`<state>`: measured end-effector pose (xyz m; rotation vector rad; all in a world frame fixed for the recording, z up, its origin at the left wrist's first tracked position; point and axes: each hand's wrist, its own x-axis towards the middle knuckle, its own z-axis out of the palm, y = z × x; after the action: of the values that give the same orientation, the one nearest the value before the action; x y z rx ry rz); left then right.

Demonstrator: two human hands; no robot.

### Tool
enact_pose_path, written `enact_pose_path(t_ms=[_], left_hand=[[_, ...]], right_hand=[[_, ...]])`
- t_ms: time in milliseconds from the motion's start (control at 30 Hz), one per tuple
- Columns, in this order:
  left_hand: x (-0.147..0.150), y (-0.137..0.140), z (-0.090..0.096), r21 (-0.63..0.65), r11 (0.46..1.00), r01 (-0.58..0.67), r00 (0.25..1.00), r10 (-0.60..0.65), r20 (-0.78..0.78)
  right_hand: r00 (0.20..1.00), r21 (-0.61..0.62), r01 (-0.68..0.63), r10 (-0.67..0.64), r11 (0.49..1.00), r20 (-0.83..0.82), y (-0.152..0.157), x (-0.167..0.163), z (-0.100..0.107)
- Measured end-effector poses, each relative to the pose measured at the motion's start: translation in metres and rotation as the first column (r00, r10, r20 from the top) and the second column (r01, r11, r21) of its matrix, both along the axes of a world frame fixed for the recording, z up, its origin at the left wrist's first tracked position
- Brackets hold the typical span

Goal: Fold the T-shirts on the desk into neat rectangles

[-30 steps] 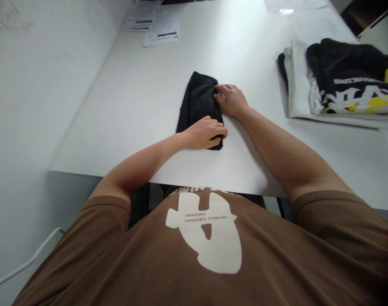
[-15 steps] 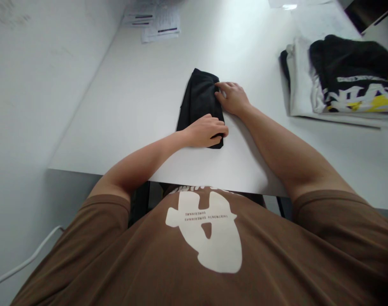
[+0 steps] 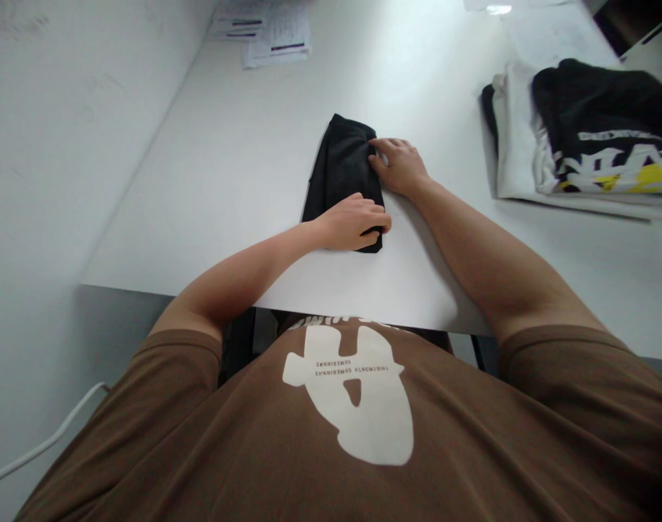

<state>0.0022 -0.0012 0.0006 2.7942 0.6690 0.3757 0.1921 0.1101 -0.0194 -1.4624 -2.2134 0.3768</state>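
Observation:
A folded black garment (image 3: 349,163) lies on the white table in front of me, long and narrow; its exact kind does not show. Across its near end rests my left hand (image 3: 355,223), with the fingers curled over the right edge and the thumb close to the near corner. Farther up the same edge, my right hand (image 3: 400,165) holds the cloth between thumb and fingers. The fingertips of both hands are partly hidden at the fabric's edge.
A stack of folded clothes (image 3: 597,138), black and white with yellow print, lies at the right. Printed papers (image 3: 279,43) are at the far left of the white table (image 3: 216,174), beside the wall. A white cable (image 3: 48,438) hangs at lower left.

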Motion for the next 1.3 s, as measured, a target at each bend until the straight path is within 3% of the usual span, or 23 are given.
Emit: enact_pose_path(t_ms=[400, 700, 1000, 1300], left_hand=[[0.000, 0.000, 0.001, -0.010, 1.000, -0.001, 1.000, 0.000, -0.028], [0.000, -0.001, 0.004, -0.013, 1.000, 0.002, 1.000, -0.003, -0.027], [0.000, -0.001, 0.005, -0.007, 1.000, 0.002, 1.000, -0.002, -0.027], [0.000, 0.000, 0.001, 0.000, 1.000, 0.007, 1.000, -0.007, -0.017]], right_hand=[[0.998, 0.097, 0.006, -0.012, 0.995, 0.061, 0.013, 0.005, -0.015], [0.998, 0.079, 0.004, -0.009, 0.997, 0.059, 0.015, 0.006, -0.016], [0.998, 0.098, -0.006, 0.001, 0.995, 0.059, 0.004, 0.001, -0.005], [0.996, 0.095, 0.010, -0.018, 0.995, 0.086, 0.011, 0.005, -0.013]])
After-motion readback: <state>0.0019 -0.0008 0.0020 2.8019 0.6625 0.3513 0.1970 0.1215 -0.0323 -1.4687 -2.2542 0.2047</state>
